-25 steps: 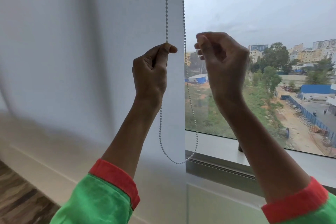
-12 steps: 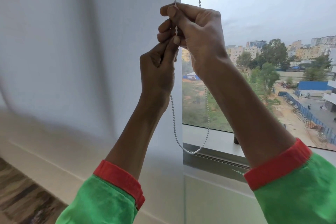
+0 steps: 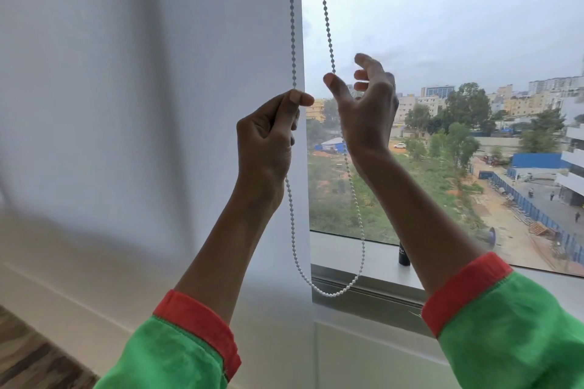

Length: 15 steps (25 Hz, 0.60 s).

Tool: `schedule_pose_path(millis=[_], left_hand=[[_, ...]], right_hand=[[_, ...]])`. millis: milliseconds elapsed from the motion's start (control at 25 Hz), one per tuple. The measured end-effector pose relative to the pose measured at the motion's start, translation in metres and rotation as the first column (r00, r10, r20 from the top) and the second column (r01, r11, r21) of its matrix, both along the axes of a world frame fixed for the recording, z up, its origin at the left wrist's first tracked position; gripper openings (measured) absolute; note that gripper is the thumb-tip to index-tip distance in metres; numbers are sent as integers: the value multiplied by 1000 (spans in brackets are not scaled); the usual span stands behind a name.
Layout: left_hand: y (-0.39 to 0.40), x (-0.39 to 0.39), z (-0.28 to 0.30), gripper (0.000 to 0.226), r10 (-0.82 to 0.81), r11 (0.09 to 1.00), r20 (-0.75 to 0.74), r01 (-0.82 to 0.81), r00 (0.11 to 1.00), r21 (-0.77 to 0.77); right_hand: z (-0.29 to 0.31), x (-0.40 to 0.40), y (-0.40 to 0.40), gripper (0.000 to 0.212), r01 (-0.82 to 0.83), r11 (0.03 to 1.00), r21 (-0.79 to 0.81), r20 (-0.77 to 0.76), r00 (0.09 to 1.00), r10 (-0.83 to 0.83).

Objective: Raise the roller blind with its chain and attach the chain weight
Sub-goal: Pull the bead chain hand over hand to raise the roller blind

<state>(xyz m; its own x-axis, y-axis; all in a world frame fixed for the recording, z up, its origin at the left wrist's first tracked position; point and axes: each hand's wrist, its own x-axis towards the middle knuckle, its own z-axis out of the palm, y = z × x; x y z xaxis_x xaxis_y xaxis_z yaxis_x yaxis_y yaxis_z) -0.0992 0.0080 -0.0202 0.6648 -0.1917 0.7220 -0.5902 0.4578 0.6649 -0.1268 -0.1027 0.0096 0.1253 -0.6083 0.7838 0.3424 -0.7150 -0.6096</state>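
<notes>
The left hand (image 3: 268, 139) has its grip clenched on the left strand of the bead chain (image 3: 328, 38) (thumb on top), against the white roller blind (image 3: 142, 88). At its 3 o'clock, the right hand (image 3: 366, 110) is released, fingers spread, beside the right strand.

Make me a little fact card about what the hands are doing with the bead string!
left hand: pinching the left strand of the bead chain
right hand: open, fingers spread, beside the right strand
chain loop: hangs free, no weight on it
roller blind: covers the left part of the window
small dark object: stands on the windowsill
sleeves: green with red cuffs
</notes>
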Motion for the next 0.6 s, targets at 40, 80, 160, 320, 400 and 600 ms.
schedule_pose_path(millis=[40,80,160,320,400,600], left_hand=[[1,3,0,23,11,1000,6,-11,1000,2],[1,6,-1,22,31,1000,10,-31,999,2],[-1,14,-1,21,106,994,22,-106,994,-7],[-5,29,2,22,367,927,82,-372,926,43],[-7,35,3,25,419,902,65,-424,905,85],[-11,24,10,39,598,794,61,-601,799,93]], right_hand=[[-6,4,-6,50,-35,998,48,-54,998,38],[-11,6,-10,44,-99,992,83,-64,992,105],[-21,8,-11,23,-285,950,127,33,958,284],[-37,5,-5,14,-434,896,96,89,900,426],[-46,2,2,15,-487,870,76,66,873,483],[-53,-3,10,16,-560,828,22,82,826,557]])
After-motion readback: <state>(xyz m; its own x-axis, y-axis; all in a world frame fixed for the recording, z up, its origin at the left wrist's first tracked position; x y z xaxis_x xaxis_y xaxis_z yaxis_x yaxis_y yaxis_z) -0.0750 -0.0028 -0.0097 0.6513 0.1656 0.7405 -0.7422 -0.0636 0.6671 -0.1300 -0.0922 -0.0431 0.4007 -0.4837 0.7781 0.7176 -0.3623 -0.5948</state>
